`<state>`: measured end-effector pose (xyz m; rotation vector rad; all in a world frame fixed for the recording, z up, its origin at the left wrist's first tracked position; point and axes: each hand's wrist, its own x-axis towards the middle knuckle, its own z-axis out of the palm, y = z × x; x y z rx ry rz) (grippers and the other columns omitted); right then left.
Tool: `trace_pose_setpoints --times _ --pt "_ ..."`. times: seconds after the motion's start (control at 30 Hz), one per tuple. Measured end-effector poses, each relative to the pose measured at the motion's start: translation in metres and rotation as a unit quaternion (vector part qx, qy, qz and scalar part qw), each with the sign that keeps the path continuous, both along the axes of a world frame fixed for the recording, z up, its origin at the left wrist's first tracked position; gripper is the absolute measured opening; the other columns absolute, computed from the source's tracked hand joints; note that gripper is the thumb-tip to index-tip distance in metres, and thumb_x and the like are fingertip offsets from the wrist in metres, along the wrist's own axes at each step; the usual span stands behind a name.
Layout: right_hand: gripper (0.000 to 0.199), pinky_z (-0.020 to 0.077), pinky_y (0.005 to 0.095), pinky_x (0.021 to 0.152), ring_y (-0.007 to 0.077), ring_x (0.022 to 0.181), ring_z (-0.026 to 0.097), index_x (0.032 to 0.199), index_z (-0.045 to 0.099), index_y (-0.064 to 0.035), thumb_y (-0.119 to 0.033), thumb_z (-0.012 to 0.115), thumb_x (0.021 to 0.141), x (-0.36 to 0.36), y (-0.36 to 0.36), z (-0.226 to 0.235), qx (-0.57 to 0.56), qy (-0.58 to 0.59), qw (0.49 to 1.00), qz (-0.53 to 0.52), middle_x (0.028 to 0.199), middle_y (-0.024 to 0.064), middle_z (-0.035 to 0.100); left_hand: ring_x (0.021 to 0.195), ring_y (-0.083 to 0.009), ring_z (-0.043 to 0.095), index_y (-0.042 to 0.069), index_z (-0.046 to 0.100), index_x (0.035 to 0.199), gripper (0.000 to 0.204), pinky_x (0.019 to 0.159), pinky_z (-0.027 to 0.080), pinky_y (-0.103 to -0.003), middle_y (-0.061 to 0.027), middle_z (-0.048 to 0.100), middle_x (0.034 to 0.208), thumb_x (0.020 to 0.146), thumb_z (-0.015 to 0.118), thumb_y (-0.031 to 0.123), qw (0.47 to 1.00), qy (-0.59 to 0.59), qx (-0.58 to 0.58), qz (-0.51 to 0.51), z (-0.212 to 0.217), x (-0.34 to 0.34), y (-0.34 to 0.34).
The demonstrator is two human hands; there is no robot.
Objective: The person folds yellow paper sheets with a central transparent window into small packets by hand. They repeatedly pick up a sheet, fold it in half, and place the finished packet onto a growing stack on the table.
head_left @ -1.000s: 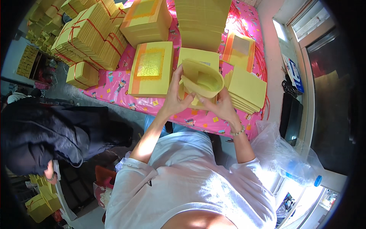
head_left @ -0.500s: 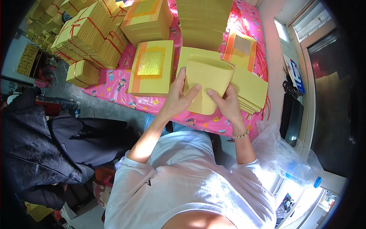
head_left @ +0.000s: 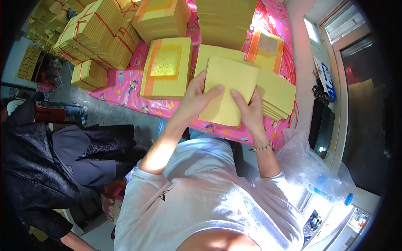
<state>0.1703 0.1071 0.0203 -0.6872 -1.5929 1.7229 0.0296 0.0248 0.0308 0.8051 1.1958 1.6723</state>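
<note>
Both my hands hold a flat yellow paper sheet (head_left: 229,85) above the pink table (head_left: 125,85). My left hand (head_left: 196,97) grips its left edge, thumb lying across the front. My right hand (head_left: 251,109) pinches the lower right part, with a bead bracelet on that wrist. Just behind the sheet lies a stack of plain yellow sheets (head_left: 276,94), spreading to the right. Left of my hands rests a stack with a gold foil square and orange border (head_left: 166,67).
Tall tied bundles of yellow paper (head_left: 98,35) fill the table's far left, with more stacks (head_left: 226,21) at the back. A person in dark clothes (head_left: 50,167) stands at my left. A clear plastic bag (head_left: 312,167) lies at the right.
The yellow paper was curled into a cupped shape a second ago. It now lies flat between my hands, and my thumbs have moved onto its front.
</note>
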Motion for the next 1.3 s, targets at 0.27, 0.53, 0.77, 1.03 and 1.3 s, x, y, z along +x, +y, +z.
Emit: trace_pose_setpoints --times 0.27,0.53,0.77,1.03,1.3 --pt "0.036 0.0488 0.0270 0.085 0.0134 0.100 0.059 0.123 0.049 0.0031 -0.015 0.057 0.093 -0.017 0.014 0.004 -0.064 -0.011 0.998 0.001 0.113 0.0098 0.060 0.105 -0.0176 0.059 -0.001 0.046 0.126 0.038 0.088 0.049 -0.031 -0.0105 0.059 0.118 0.091 0.057 0.008 0.993 -0.093 -0.066 -0.031 0.002 -0.013 0.016" --pt "0.036 0.0506 0.0277 0.084 0.0151 0.099 0.061 0.122 0.050 0.0032 -0.017 0.057 0.093 -0.021 0.024 -0.004 -0.172 0.014 0.984 0.033 0.112 0.0104 0.061 0.099 -0.0208 0.063 -0.001 0.049 0.119 0.030 0.083 0.052 -0.033 -0.0121 0.061 0.112 0.091 0.057 0.008 0.979 -0.150 -0.135 -0.023 -0.014 -0.020 0.033" --pt "0.038 0.0507 0.0276 0.083 0.0148 0.099 0.061 0.123 0.048 0.0031 -0.016 0.058 0.093 -0.019 0.022 0.000 -0.167 0.022 0.986 0.021 0.113 0.0105 0.060 0.095 -0.0192 0.062 -0.001 0.050 0.115 0.029 0.080 0.051 -0.032 -0.0117 0.061 0.109 0.090 0.059 0.010 0.979 -0.119 -0.166 0.010 -0.014 -0.014 0.035" --pt "0.036 0.0504 0.0273 0.083 0.0143 0.099 0.060 0.123 0.049 0.0032 -0.016 0.057 0.093 -0.020 0.020 0.002 -0.129 0.027 0.991 0.016 0.113 0.0098 0.061 0.104 -0.0169 0.058 -0.001 0.044 0.124 0.037 0.088 0.048 -0.031 -0.0104 0.057 0.116 0.091 0.056 0.008 0.993 -0.042 -0.101 0.036 0.000 -0.005 0.026" --pt "0.038 0.0486 0.0263 0.085 0.0118 0.100 0.058 0.125 0.047 0.0035 -0.016 0.057 0.094 -0.014 0.017 0.010 -0.048 -0.008 0.999 0.018 0.113 0.0096 0.061 0.113 -0.0167 0.051 -0.001 0.037 0.130 0.044 0.095 0.042 -0.030 -0.0116 0.054 0.118 0.089 0.054 0.001 0.996 0.037 0.052 0.059 -0.004 0.003 0.016"
